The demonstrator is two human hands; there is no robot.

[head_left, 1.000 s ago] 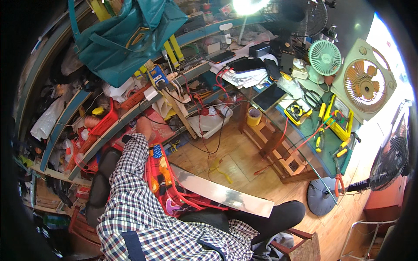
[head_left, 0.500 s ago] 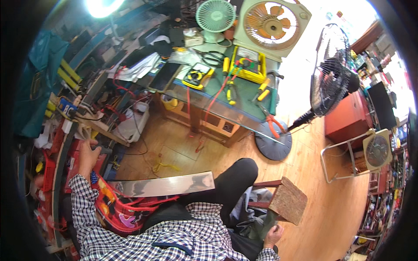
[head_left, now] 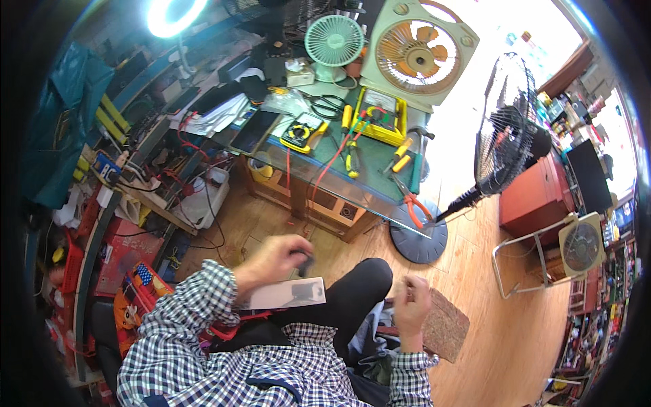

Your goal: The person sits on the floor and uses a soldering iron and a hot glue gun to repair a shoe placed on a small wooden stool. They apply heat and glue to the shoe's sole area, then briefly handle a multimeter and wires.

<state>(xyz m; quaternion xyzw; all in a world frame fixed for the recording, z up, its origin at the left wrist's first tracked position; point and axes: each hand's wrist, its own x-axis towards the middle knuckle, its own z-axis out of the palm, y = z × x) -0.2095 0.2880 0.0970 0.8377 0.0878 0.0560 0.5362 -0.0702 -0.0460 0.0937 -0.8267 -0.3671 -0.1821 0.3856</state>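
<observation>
My left hand [head_left: 268,261] is raised over my lap, its fingers closed on a small dark object [head_left: 304,263] whose kind I cannot make out. Just beneath it a shiny flat metal strip [head_left: 291,294] lies across my thighs, partly covered by my left forearm. My right hand [head_left: 412,305] is up beside my right knee, fingers curled in; whether it holds anything is hidden. Behind that hand stands a small stool with a worn brown top [head_left: 445,325]. A red patterned bag [head_left: 135,298] sits at my left side.
Ahead, a glass-topped workbench [head_left: 366,193] carries multimeters [head_left: 303,132], a yellow-cased meter [head_left: 381,115], pliers [head_left: 411,205], a hammer [head_left: 419,150] and a small green fan [head_left: 334,44]. A black pedestal fan [head_left: 507,129] stands right of it. Cluttered shelves line the left.
My left hand has come from the red things at the far left to above the metal strip, bringing the dark object. My right hand has risen from beside the stool.
</observation>
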